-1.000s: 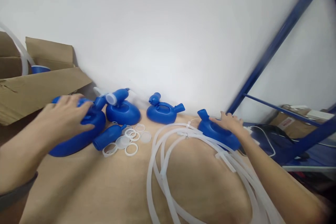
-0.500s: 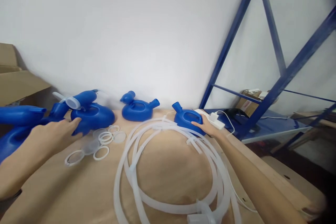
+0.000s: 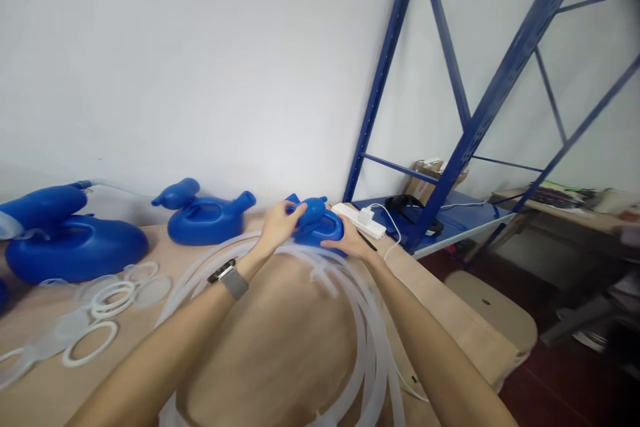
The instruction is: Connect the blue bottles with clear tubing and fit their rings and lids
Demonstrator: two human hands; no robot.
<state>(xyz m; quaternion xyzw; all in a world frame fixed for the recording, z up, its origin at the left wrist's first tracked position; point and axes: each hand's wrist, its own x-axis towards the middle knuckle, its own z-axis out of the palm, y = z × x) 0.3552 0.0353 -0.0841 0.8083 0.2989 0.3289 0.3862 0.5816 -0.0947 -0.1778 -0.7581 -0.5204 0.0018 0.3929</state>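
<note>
Plainly, the left hand [image 3: 280, 222] grips one bottle [image 3: 313, 211], the right hand [image 3: 350, 240] one of at least three jugs [image 3: 309, 235].

Solid blue: the jug [image 3: 309, 236] between your left hand [image 3: 280, 223] and right hand [image 3: 351, 240], its bottle [image 3: 314, 209], the other jugs [image 3: 205, 232] left of your hands, the rack [image 3: 463, 153] right. Rings [image 3: 75, 363] left: white. Hose [image 3: 383, 373] nearer you: milky white. Your watch strap [image 3: 235, 283]: grey. Power strip [image 3: 376, 229] beside your right hand: white. Table [image 3: 270, 347] below both: tan.
</note>
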